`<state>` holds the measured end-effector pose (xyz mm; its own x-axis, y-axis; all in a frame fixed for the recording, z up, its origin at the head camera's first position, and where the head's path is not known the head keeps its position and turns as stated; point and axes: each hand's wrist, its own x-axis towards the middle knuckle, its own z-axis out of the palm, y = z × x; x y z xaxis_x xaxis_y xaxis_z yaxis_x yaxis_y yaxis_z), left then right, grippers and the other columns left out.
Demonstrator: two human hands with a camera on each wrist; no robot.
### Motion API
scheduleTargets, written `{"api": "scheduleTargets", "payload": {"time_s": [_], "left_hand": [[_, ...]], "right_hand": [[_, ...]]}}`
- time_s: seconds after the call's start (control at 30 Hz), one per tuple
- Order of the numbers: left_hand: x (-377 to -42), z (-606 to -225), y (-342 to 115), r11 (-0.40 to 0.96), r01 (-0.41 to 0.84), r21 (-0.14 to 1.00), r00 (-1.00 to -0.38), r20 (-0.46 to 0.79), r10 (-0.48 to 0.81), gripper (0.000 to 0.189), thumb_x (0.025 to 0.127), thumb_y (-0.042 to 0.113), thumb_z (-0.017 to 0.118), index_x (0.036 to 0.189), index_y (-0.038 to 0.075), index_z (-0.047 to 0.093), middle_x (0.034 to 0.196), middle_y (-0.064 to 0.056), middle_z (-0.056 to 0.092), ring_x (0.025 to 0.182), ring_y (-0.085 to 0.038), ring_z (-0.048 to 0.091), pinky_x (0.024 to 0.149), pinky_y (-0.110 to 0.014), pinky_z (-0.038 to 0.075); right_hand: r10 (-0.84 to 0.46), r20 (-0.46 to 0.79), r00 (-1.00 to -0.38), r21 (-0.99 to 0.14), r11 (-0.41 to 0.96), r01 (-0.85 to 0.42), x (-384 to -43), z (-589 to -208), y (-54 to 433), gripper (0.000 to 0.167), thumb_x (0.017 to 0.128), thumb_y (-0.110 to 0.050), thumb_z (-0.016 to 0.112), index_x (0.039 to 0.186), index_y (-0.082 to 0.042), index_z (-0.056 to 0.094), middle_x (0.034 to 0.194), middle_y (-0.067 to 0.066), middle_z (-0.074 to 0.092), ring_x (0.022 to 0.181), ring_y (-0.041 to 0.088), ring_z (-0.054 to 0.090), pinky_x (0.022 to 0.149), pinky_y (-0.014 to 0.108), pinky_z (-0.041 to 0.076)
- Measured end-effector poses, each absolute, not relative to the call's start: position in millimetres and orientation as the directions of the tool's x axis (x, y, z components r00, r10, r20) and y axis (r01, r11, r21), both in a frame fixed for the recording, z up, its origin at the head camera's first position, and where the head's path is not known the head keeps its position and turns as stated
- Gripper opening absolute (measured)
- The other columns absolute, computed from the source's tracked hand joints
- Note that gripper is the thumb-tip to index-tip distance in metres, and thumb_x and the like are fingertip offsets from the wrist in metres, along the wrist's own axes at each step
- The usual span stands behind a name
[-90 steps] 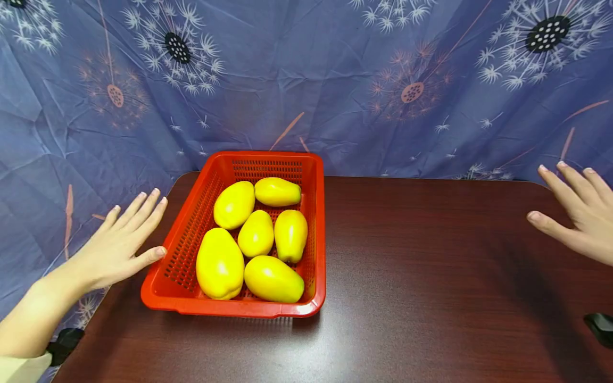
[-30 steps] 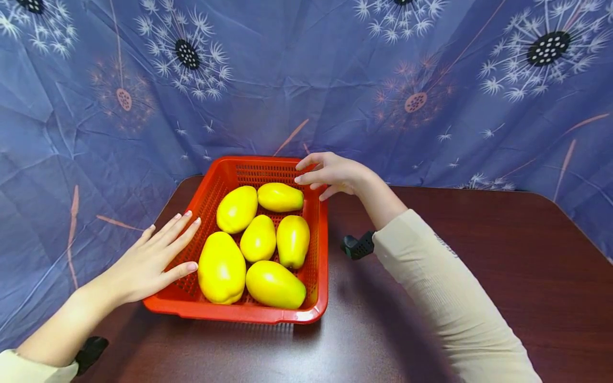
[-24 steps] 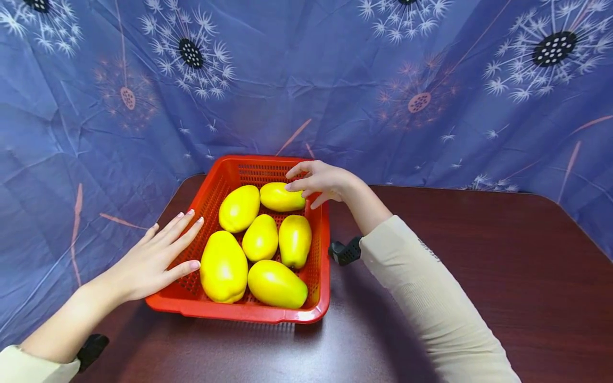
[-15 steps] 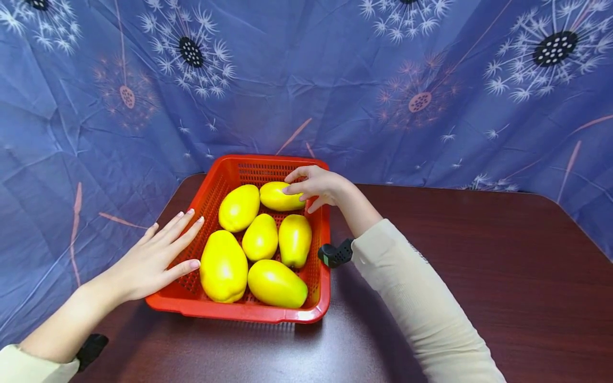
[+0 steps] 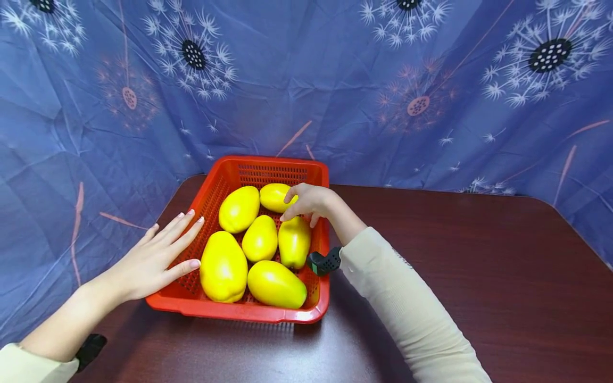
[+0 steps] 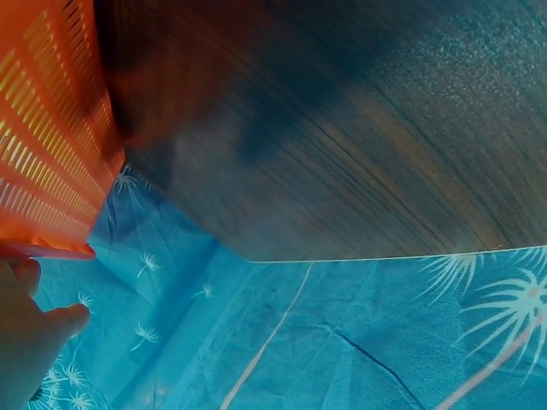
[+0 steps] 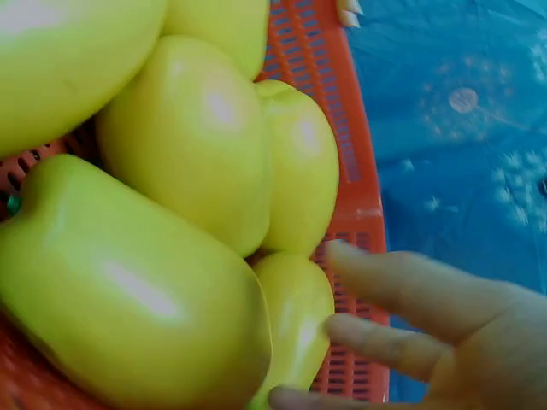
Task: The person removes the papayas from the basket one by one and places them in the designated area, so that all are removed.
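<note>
Several smooth yellow papayas lie in a red slotted plastic basket [image 5: 316, 308]. My left hand [image 5: 148, 260] rests on the basket's left rim, fingers straight and spread; the left wrist view shows that hand [image 6: 30, 333] touching the rim. Over the basket's right side hovers my right hand [image 5: 311, 202], fingers loosely bent and apart, holding nothing. It partly covers the back right papaya [image 5: 274, 197] and the top of the right papaya [image 5: 293, 244]. In the right wrist view its fingers [image 7: 389, 282] are beside the fruit; contact cannot be told.
The basket stands on a dark brown wooden table [image 5: 455, 266], toward its left back corner. A blue cloth with dandelion prints [image 5: 297, 69] hangs right behind the table. Black wrist cameras sit below both hands, the right camera [image 5: 324, 261] over the basket's right rim.
My right hand came from the far right to the basket, then moved lower and nearer over the right-hand papayas. My left hand moved right onto the rim and has stayed there. The papayas have not moved.
</note>
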<state>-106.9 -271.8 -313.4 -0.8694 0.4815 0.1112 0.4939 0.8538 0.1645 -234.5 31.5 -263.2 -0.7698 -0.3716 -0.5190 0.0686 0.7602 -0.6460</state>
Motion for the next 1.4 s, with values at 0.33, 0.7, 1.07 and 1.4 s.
{"api": "scheduleTargets", "payload": {"time_s": [0.33,0.7,1.07,1.4], "left_hand": [[-106.7,-314.6,-271.4,0.856,0.49,0.165,-0.872,0.118,0.476,0.073,0.091,0.046,0.053,0.15,0.016,0.021,0.154,-0.013,0.016,0.141,-0.03,0.009,0.104,-0.064,0.007],[-106.6,-313.3,-272.3,0.862,0.48,0.163,-0.877,0.116,0.466,0.074,0.091,0.045,0.053,0.15,0.016,0.019,0.155,-0.011,0.015,0.142,-0.029,0.009,0.105,-0.063,0.007],[-101.6,-315.5,-271.2,0.868,0.451,0.205,-0.892,0.099,0.44,0.072,0.092,0.045,0.051,0.15,0.018,0.018,0.155,-0.009,0.013,0.142,-0.028,0.009,0.105,-0.062,0.007],[-103.8,-313.8,-270.8,0.871,0.448,0.201,-0.894,0.106,0.435,0.071,0.093,0.045,0.049,0.151,0.019,0.016,0.155,-0.008,0.013,0.141,-0.029,0.009,0.106,-0.062,0.005]], "right_hand": [[-0.344,-0.56,-0.754,-0.423,0.901,-0.097,-228.0,-275.7,14.4,0.057,0.083,-0.023,0.072,0.132,-0.008,0.048,0.133,0.009,0.042,0.108,0.025,0.052,0.066,0.034,0.055],[-0.347,-0.533,-0.772,-0.4,0.907,-0.132,-232.1,-282.3,13.6,0.061,0.081,-0.031,0.073,0.132,-0.009,0.048,0.128,0.008,0.046,0.1,0.023,0.054,0.071,0.035,0.054],[-0.411,-0.491,-0.768,-0.412,0.886,-0.211,-231.2,-292.5,15.4,0.057,0.086,-0.036,0.066,0.133,-0.011,0.047,0.132,0.009,0.045,0.103,0.024,0.051,0.074,0.037,0.053],[-0.456,-0.509,-0.73,-0.51,0.843,-0.171,-235.0,-290.6,19.1,0.037,0.088,-0.032,0.064,0.123,-0.02,0.057,0.133,0.005,0.041,0.105,0.025,0.048,0.078,0.044,0.05]]}}
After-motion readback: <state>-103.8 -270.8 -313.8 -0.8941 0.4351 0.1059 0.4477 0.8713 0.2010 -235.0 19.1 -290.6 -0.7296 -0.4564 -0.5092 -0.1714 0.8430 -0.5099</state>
